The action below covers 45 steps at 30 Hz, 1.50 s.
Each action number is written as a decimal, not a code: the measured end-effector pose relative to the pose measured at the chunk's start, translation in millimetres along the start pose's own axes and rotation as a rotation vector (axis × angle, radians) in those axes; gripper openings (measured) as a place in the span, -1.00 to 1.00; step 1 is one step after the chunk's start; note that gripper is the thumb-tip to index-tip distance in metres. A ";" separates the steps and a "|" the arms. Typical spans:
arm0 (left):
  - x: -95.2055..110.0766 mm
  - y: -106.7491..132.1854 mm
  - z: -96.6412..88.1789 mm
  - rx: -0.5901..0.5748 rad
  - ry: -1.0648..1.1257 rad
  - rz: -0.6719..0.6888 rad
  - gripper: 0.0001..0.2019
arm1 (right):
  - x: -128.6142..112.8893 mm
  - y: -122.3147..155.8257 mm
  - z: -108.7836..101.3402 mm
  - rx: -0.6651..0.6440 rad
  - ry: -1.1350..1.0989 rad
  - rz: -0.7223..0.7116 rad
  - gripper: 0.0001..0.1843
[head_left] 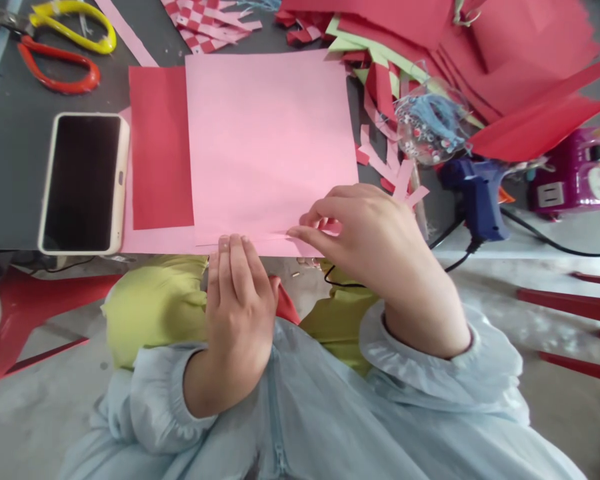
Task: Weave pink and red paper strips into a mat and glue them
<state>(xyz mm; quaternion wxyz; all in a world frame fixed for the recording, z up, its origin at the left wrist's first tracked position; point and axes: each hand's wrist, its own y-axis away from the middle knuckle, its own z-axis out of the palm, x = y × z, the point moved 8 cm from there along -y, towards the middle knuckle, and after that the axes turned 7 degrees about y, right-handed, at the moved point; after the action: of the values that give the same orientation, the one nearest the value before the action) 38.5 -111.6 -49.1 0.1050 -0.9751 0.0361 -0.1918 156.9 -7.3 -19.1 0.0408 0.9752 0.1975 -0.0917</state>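
A large pink sheet of paper (270,133) lies near the table's front edge, partly over a red sheet of paper (161,147). More pink paper shows beneath both along the front. My left hand (240,300) rests its outstretched fingertips on the pink sheet's front edge, fingers side by side. Bent over the front right part of that sheet, my right hand (365,233) has thumb and forefinger brought together at the paper; the other fingers curl inward. What lies under the right palm is hidden.
A phone (84,183) lies at left, below scissors (70,47) with yellow and red handles. Paper strips (385,157), a clear bag of small beads (430,123), a blue glue gun (480,197) with its cord and a purple device (575,173) crowd the right. Red sheets (515,60) lie behind.
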 end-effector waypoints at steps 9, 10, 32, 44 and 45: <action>2.8 -3.3 -2.6 -0.021 -0.053 -0.013 -0.37 | 1.0 -5.7 3.1 -0.062 -0.003 0.036 -0.78; 1.6 -3.9 -2.7 -0.032 -0.042 -0.030 -0.38 | 0.9 -5.8 3.2 -0.066 0.001 0.037 -0.77; 11.8 -8.1 -11.6 0.058 -0.164 0.132 -0.41 | -1.3 -10.4 6.0 -0.117 0.083 0.023 -0.81; 12.7 -8.4 -11.0 0.067 -0.226 0.167 -0.49 | 1.9 -14.3 7.3 -0.182 0.062 0.049 -0.80; 13.3 -9.0 -11.4 0.063 -0.240 0.175 -0.49 | 2.1 -14.5 7.3 -0.188 0.063 0.052 -0.81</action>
<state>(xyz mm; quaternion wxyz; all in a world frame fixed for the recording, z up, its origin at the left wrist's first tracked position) 46.7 -106.5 -32.0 0.1556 -0.9803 0.1023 -0.0651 152.0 5.9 -27.3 0.1283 0.9742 0.1809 -0.0410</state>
